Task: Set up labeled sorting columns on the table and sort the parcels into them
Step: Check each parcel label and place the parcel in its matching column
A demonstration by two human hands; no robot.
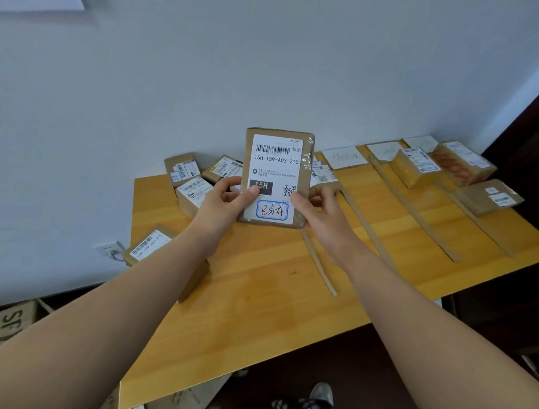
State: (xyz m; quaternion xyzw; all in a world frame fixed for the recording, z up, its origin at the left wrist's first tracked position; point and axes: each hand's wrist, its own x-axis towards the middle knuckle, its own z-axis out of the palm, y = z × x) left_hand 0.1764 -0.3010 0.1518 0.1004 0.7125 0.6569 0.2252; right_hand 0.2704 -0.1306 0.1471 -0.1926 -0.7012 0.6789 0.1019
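Both hands clamp one brown parcel (277,177) upright above the wooden table (258,296), label reading 15H-159-A03-210 facing the camera: left hand (228,199) on its left edge, right hand (319,212) on its right; cardboard strips (319,262) divide columns beyond

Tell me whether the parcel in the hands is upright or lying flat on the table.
Upright: the parcel is held off the table by the left hand and right hand, label facing the camera.
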